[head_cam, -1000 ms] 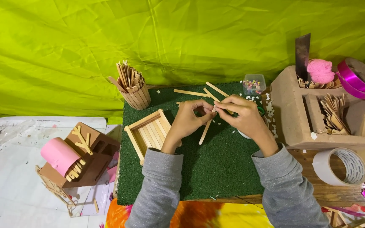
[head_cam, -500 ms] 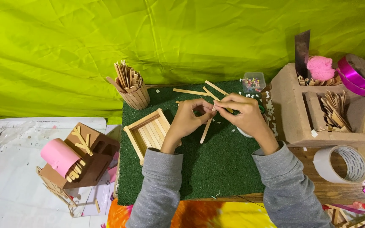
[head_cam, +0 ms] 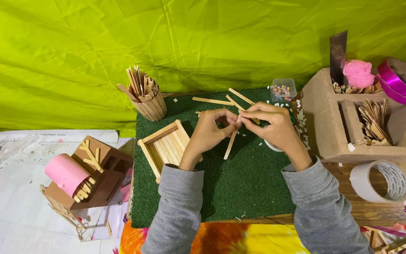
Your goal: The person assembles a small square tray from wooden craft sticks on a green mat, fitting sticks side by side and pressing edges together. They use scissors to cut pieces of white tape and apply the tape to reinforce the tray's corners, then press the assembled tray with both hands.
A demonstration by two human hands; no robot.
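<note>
Left hand (head_cam: 211, 133): at the mat's centre, fingers pinched on the upper end of a thin flat wooden craft stick (head_cam: 230, 144).
Right hand (head_cam: 272, 126): at 3 o'clock of the left, fingertips closed on the same stick end and touching the left fingertips.
Stick: slants down towards 7 o'clock from the fingers, lower end over the green artificial-grass mat (head_cam: 240, 183).
Change: hardly any over the last second; both hands keep the same pinch at the same spot, so the work reads as fine handling, not carrying.
Tray: an open square tray of wooden sticks (head_cam: 163, 148) lies just beside the left wrist at 9 o'clock.
Loose sticks (head_cam: 222, 100): at 12 o'clock, on the mat.
Stick cup (head_cam: 145, 96): at 11 o'clock, full of sticks.
Bead box (head_cam: 283, 89): small and clear, at 1 o'clock.
Cardboard organiser (head_cam: 325, 127): at 3 o'clock, close to the right forearm.
Tape roll (head_cam: 385, 181): at 4 o'clock on the worktop.
Pink-roofed cardboard model (head_cam: 83, 176): at 8 o'clock, well apart.
</note>
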